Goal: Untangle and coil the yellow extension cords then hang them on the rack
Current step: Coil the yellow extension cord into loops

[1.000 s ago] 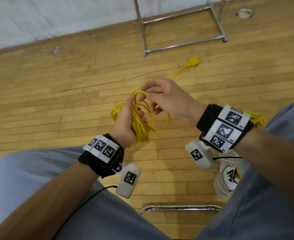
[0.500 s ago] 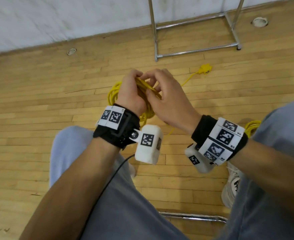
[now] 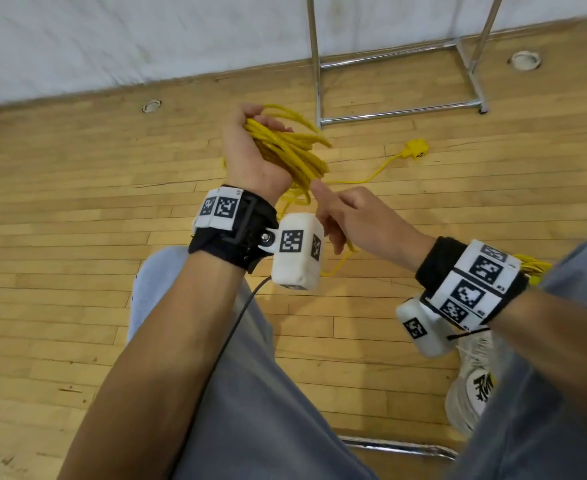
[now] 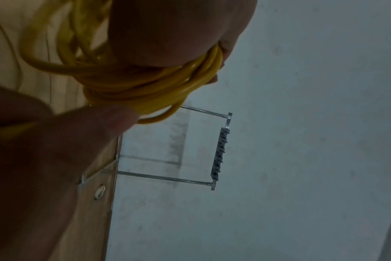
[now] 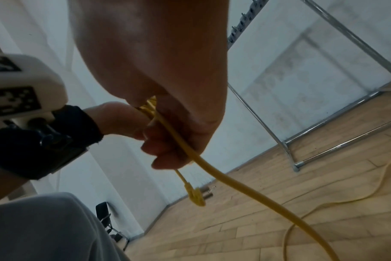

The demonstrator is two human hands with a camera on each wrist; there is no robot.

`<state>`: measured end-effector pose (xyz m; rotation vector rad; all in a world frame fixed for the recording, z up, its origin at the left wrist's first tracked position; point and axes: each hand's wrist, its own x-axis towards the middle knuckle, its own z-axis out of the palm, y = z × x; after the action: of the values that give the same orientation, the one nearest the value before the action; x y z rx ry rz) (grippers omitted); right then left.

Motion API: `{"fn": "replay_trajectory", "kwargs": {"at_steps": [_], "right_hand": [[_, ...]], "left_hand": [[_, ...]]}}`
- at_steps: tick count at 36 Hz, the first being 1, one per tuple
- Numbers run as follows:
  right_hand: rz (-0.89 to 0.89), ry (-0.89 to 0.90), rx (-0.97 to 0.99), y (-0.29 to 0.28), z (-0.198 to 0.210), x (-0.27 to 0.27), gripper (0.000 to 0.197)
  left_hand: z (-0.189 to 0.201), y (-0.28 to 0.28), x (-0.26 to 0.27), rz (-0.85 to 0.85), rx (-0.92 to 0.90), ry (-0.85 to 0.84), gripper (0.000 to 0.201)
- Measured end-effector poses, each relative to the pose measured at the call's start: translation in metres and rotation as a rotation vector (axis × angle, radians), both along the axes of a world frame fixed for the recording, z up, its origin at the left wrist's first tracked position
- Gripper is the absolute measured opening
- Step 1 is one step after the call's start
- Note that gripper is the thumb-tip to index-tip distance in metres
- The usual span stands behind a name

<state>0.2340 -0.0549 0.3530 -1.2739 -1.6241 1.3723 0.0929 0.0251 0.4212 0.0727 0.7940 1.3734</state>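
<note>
Wooden floor (image 3: 77, 271) meets white wall (image 3: 112, 39); left hand (image 3: 247, 150) clasps coiled cord (image 3: 292, 150), right hand (image 3: 357, 223) pinches its strand.

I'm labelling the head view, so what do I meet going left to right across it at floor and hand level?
Round floor socket → left hand gripping the coiled yellow extension cord → right hand holding the loose run of cord → yellow socket end on the floor → rack foot → second floor socket.
</note>
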Motion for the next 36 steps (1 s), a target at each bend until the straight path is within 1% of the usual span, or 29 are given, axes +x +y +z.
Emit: {"fn": "replay_trajectory", "kwargs": {"at_steps": [3, 5, 7, 9, 10, 13, 16, 18, 21, 24, 27, 29, 33, 36], "right_hand": [[0.101, -0.083, -0.057, -0.003, -0.003, 0.003, 0.073], [0.17, -0.121, -0.061, -0.004, -0.005, 0.006, 0.079], [0.23, -0.144, -0.077, -0.004, -0.009, 0.011, 0.083], [0.241, -0.191, -0.097, -0.002, -0.017, 0.018, 0.081], [0.235, -0.225, -0.102, -0.001, -0.02, 0.022, 0.08], [0.194, -0.38, -0.08, 0.001, -0.031, 0.037, 0.081], [0.14, -0.49, -0.085, 0.005, -0.038, 0.053, 0.075], [0.102, -0.535, -0.083, 0.006, -0.039, 0.062, 0.074], [-0.004, -0.582, -0.05, 0.006, -0.038, 0.075, 0.074], [-0.117, -0.606, -0.006, 0.005, -0.034, 0.084, 0.073], [-0.189, -0.582, 0.008, 0.005, -0.029, 0.092, 0.068], [-0.223, -0.523, -0.041, 0.006, -0.026, 0.097, 0.059], [-0.233, -0.34, -0.207, 0.006, -0.022, 0.102, 0.043], [-0.239, -0.12, -0.411, 0.007, -0.018, 0.1, 0.035]], "left_hand": [[0.003, -0.001, -0.006, -0.051, 0.067, -0.123, 0.034], [0.004, -0.003, -0.01, -0.116, 0.104, -0.121, 0.03], [0.005, -0.008, -0.013, -0.186, 0.146, -0.095, 0.022], [0.008, -0.013, -0.018, -0.25, 0.199, -0.096, 0.015], [0.008, -0.014, -0.021, -0.279, 0.229, -0.099, 0.016], [0.01, -0.017, -0.03, -0.367, 0.317, -0.093, 0.034], [0.008, -0.021, -0.039, -0.452, 0.393, -0.076, 0.049], [0.003, -0.024, -0.045, -0.509, 0.412, -0.084, 0.049], [-0.005, -0.032, -0.048, -0.646, 0.42, -0.083, 0.033], [-0.015, -0.042, -0.042, -0.767, 0.415, 0.012, 0.029], [-0.026, -0.053, -0.033, -0.865, 0.38, 0.092, 0.026], [-0.032, -0.06, -0.025, -0.943, 0.356, 0.138, 0.027], [-0.044, -0.077, -0.01, -1.071, 0.334, 0.362, 0.031], [-0.05, -0.086, 0.0, -1.134, 0.312, 0.531, 0.018]]}}
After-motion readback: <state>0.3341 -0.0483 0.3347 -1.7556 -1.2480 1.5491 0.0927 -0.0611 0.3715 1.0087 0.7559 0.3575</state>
